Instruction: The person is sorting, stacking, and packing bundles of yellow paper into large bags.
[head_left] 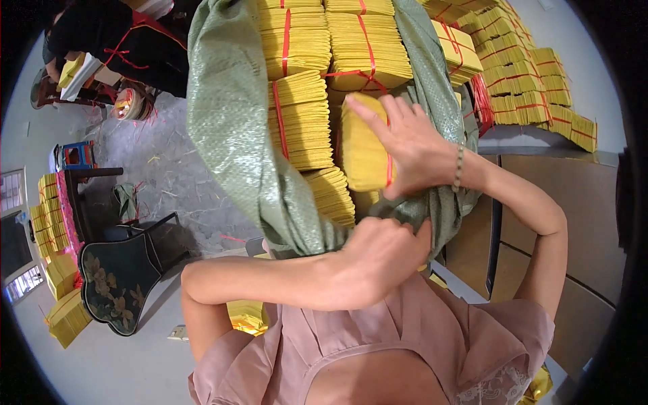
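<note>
The left hand (383,255) is closest to me, curled into a fist at the near edge of the sack (228,111); whether it pinches any cloth, I can't tell. Just beyond it, the right hand (413,143), with a bracelet (459,167) at the wrist, grips a yellow bundle (363,152), fingers spread across it and thumb at the near end. A red tie (389,172) crosses the bundle, which is inside the sack's mouth, to the right of the packed stacks (300,125). Those stacks are yellow too, bound in red, and the green woven sack rises on both sides of them.

Farther off to the left stands a dark chair (120,282) with a flower pattern, and past it a pile (48,216) of yellow paper. A blue stool (79,155) is behind. Away to the right, more tied piles (516,74) are heaped above a brown cabinet (540,223). At the far left, another person (154,44) in black, with red ties at the back, is near some yellow and white paper (79,77).
</note>
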Available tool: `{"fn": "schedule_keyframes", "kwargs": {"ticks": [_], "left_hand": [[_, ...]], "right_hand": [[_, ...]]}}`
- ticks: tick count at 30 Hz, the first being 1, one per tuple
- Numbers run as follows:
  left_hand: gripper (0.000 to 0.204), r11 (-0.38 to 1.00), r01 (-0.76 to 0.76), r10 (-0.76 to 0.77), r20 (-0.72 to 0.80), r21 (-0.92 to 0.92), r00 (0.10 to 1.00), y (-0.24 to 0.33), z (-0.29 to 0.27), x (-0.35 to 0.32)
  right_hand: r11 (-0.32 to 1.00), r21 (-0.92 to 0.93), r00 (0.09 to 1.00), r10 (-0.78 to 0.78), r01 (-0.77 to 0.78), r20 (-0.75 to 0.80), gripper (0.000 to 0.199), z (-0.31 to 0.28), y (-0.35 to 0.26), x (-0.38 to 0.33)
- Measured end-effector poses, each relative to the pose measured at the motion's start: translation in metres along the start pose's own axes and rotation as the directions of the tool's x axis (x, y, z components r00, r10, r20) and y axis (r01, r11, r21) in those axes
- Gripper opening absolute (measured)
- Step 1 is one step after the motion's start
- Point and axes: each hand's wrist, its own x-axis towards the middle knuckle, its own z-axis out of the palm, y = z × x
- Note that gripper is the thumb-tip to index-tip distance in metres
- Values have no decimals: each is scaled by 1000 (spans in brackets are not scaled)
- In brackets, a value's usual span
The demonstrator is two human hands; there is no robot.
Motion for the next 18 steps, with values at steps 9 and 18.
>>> {"fn": "schedule_keyframes", "kwargs": {"ticks": [9, 18], "left_hand": [[24, 983, -147, 177, -340, 113, 924, 7, 6, -3], [24, 994, -79, 96, -241, 80, 966, -2, -56, -27]], "right_hand": [[980, 81, 977, -168, 179, -128, 126, 6, -7, -10], [958, -71, 954, -284, 278, -96, 110, 18, -19, -23]]}}
